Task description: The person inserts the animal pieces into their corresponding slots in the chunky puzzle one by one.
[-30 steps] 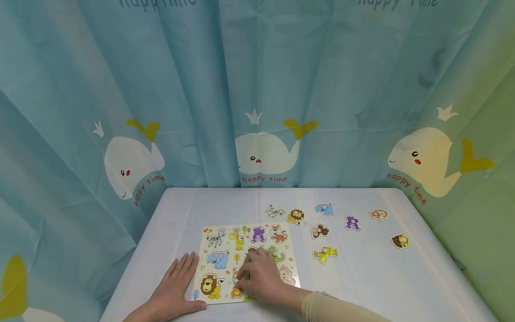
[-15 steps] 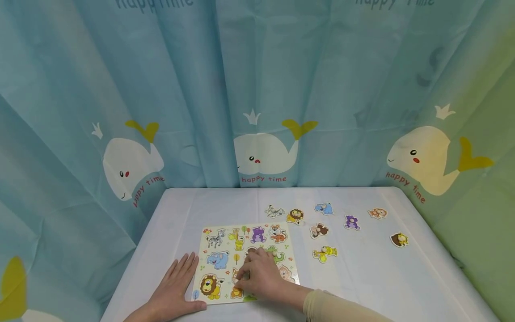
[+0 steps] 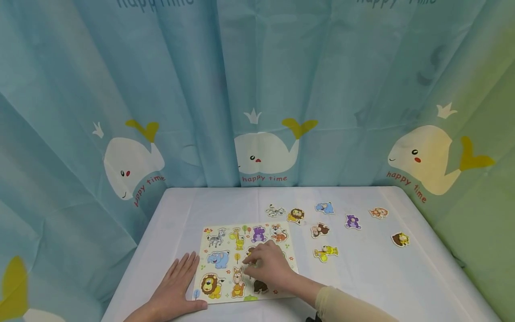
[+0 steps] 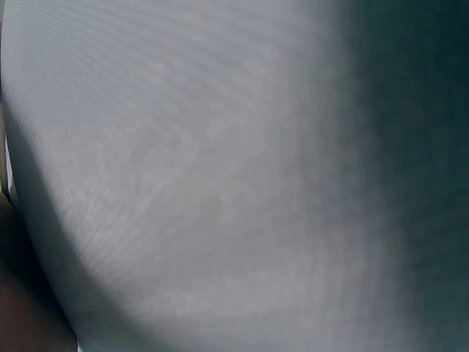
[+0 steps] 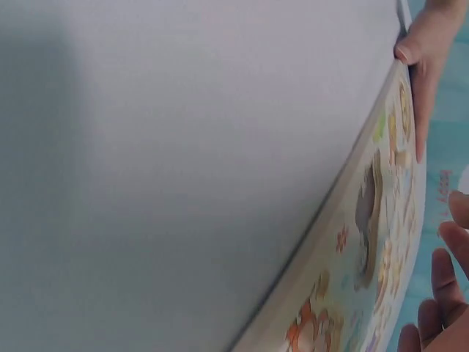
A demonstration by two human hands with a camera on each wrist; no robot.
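A pale animal puzzle board (image 3: 221,301) lies near the table's front edge. My left hand (image 3: 177,286) lies flat, fingertips along its left edge and thumb at the near-left corner. A kangaroo piece (image 3: 238,286) with a small knob sits on the board's front row. Just right of it, my right hand (image 3: 267,266) hovers over the board, thumb and fingertips apart with nothing between them; it hides part of the middle row. In the right wrist view the fingers (image 5: 447,293) are loosely bent, away from the dark animal-shaped recess (image 5: 370,213). Mostly blurred grey cloth fills the left wrist view.
Several loose knobbed pieces lie behind and right of the board, including a zebra (image 3: 275,210), a lion (image 3: 296,215), a giraffe (image 3: 326,253) and a purple animal (image 3: 352,222). Behind the white table (image 3: 362,277) hangs a blue whale-print curtain (image 3: 273,89).
My right hand has let go of the kangaroo piece and moved slightly right and up, uncovering it and the dark recess beside it. The left hand has stayed in place.
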